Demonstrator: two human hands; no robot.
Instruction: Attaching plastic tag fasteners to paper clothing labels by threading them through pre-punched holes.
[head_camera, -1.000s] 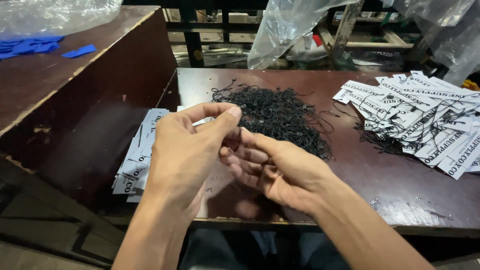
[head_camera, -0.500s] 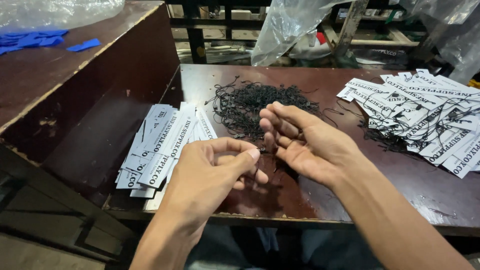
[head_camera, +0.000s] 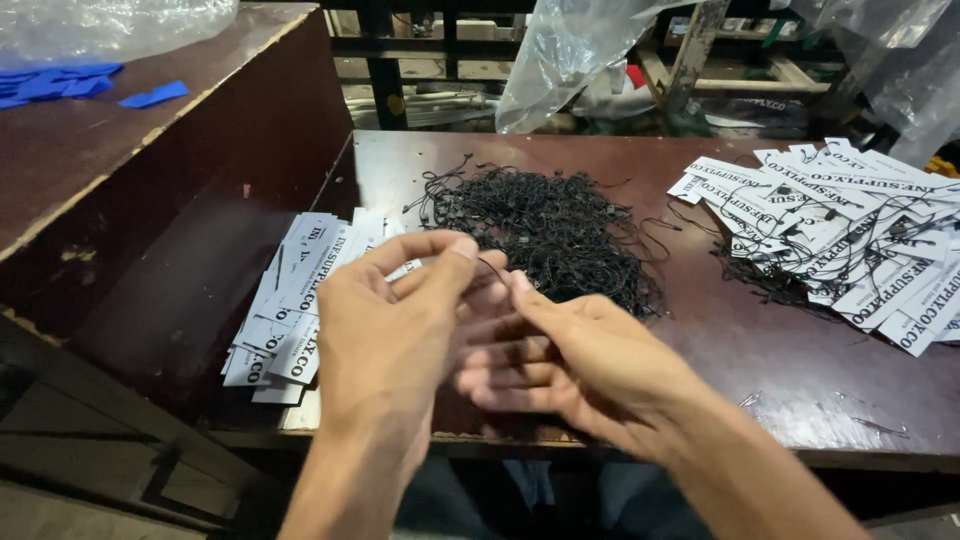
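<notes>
Left hand (head_camera: 385, 330) and right hand (head_camera: 570, 365) meet above the table (head_camera: 800, 390) edge, fingertips pinching one thin black string (head_camera: 492, 268). String pile (head_camera: 550, 225) just beyond; white tags (head_camera: 295, 300) at left.

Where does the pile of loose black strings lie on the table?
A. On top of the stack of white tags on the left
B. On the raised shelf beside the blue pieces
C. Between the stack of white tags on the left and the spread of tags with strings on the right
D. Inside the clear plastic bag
C: the pile of black strings lies on the bare table, with the stack of white tags on its left and the strung tags on its right.
</notes>
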